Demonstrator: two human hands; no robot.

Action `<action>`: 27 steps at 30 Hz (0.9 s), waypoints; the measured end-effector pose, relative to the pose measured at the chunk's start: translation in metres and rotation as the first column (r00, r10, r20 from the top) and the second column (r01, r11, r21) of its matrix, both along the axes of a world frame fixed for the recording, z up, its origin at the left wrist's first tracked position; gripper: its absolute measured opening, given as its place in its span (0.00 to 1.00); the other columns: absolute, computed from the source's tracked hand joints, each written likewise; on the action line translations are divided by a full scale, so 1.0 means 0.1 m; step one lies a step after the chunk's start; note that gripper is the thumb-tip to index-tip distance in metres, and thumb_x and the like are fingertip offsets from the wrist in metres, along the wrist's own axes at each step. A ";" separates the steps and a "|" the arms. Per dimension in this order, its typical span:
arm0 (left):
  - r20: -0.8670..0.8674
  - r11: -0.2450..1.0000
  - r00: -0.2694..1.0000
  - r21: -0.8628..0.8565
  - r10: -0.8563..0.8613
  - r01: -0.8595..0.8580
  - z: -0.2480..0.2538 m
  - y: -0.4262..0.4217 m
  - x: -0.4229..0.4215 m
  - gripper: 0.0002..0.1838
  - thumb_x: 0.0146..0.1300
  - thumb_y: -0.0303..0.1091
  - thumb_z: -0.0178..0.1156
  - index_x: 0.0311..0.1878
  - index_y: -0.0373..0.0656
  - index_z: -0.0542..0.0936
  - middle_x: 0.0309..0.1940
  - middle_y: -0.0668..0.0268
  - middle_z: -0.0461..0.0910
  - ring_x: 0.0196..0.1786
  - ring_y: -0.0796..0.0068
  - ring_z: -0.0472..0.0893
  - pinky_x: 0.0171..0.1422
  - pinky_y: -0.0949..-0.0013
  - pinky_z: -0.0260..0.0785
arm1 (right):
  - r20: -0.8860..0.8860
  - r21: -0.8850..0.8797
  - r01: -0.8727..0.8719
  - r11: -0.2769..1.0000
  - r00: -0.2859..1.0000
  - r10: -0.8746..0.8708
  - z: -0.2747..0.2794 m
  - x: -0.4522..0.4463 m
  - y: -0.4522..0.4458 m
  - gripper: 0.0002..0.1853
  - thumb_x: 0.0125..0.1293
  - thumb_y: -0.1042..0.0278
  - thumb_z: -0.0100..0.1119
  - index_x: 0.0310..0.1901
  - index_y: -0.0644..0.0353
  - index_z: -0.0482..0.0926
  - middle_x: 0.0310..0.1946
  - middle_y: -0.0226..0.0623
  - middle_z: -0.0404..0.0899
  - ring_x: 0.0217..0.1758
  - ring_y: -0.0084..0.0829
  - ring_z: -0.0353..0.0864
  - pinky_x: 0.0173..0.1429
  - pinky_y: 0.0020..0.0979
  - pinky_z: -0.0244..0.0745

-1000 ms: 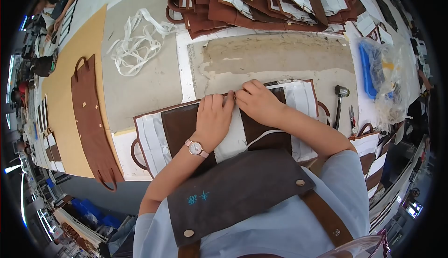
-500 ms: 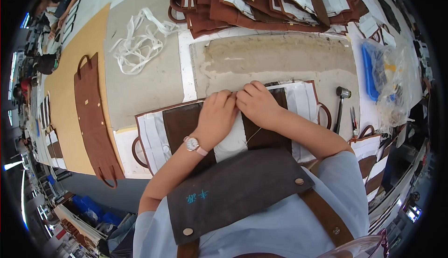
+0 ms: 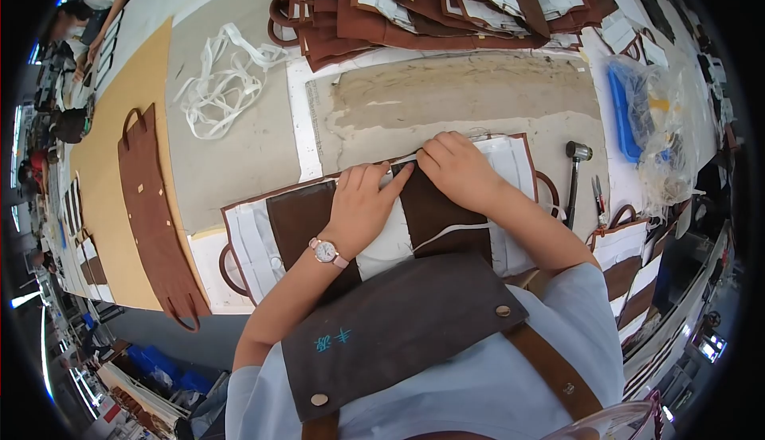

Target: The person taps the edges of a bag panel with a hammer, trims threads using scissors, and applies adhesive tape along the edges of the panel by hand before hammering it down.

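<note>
A brown leather bag panel (image 3: 442, 201) lies in front of me, lining side up, with white and dark brown sections and a handle (image 3: 231, 271) at each end. My left hand (image 3: 360, 205), with a pink-strapped watch, grips its far edge near the middle, index finger stretched toward the right hand. Just beside it my right hand (image 3: 458, 168) pinches the same edge; its fingertips are partly hidden. A narrow white tape (image 3: 448, 231) trails across the panel and under my right forearm.
Stacked brown bag pieces (image 3: 446, 18) fill the far side. Tangled white tape (image 3: 223, 82) lies left, beyond a finished-side-up brown panel (image 3: 151, 209). At right are a hammer (image 3: 575, 181), red-handled snips (image 3: 598, 201), a blue tray (image 3: 624, 113) and clear plastic bags (image 3: 669, 137).
My right hand has shifted slightly right along the edge, parting from the left. The left index finger now stretches out. More white tape shows across the panel. The view has shifted slightly.
</note>
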State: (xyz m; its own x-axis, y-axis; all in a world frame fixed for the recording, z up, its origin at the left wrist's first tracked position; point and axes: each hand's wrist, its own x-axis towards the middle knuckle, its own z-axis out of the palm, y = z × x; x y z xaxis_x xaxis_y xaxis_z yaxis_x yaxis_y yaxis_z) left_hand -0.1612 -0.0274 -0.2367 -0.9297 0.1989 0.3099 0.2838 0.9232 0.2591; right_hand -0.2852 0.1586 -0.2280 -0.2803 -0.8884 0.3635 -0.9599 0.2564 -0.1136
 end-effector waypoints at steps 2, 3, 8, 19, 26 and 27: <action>0.045 1.000 0.999 -0.011 0.010 -0.010 0.07 0.04 -0.02 0.27 0.56 0.35 0.69 0.62 0.55 0.81 0.49 0.63 0.75 0.50 0.62 0.73 0.57 0.61 0.66 | 0.016 -0.007 0.018 1.000 1.000 -0.018 -0.03 0.01 0.01 0.13 0.51 0.69 0.59 0.38 0.63 0.78 0.36 0.37 0.73 0.44 0.37 0.75 0.52 0.37 0.74; 0.081 1.000 0.997 -0.014 0.013 -0.012 0.13 0.06 -0.04 0.27 0.56 0.36 0.69 0.62 0.55 0.80 0.49 0.63 0.75 0.50 0.62 0.73 0.57 0.61 0.66 | 0.026 -0.010 0.028 1.000 0.999 -0.028 -0.04 0.01 0.01 0.14 0.50 0.69 0.59 0.40 0.64 0.78 0.37 0.37 0.74 0.44 0.38 0.75 0.52 0.37 0.74; 0.127 0.997 0.991 -0.072 0.028 -0.019 0.13 0.10 -0.03 0.28 0.58 0.38 0.68 0.64 0.55 0.79 0.49 0.62 0.75 0.51 0.62 0.73 0.58 0.59 0.65 | 0.033 -0.040 0.075 0.996 0.997 -0.073 -0.05 -0.02 0.00 0.15 0.51 0.69 0.59 0.41 0.64 0.78 0.36 0.37 0.74 0.42 0.37 0.75 0.51 0.37 0.73; 0.118 0.989 0.992 -0.144 0.052 -0.034 0.16 0.17 -0.01 0.28 0.60 0.38 0.66 0.65 0.51 0.76 0.50 0.59 0.75 0.54 0.62 0.73 0.61 0.55 0.64 | 0.047 -0.028 0.071 0.997 0.996 -0.070 -0.06 -0.02 0.11 0.09 0.52 0.70 0.59 0.36 0.59 0.77 0.34 0.34 0.73 0.41 0.35 0.75 0.48 0.36 0.74; 0.086 0.993 0.995 -0.111 0.048 -0.038 0.11 0.16 0.02 0.30 0.60 0.39 0.66 0.65 0.43 0.74 0.52 0.56 0.75 0.54 0.60 0.73 0.61 0.54 0.64 | 0.380 -0.104 0.146 0.984 0.920 -0.096 -0.09 -0.08 0.12 0.09 0.54 0.76 0.63 0.38 0.60 0.77 0.36 0.37 0.73 0.41 0.41 0.75 0.47 0.39 0.74; 0.088 0.993 0.995 -0.118 0.038 -0.027 0.12 0.15 0.01 0.30 0.60 0.39 0.66 0.65 0.42 0.74 0.53 0.56 0.75 0.54 0.60 0.73 0.62 0.54 0.64 | 0.434 -0.112 0.160 0.981 0.896 -0.097 -0.06 -0.09 0.11 0.10 0.54 0.77 0.64 0.38 0.60 0.77 0.36 0.37 0.73 0.42 0.42 0.75 0.48 0.39 0.73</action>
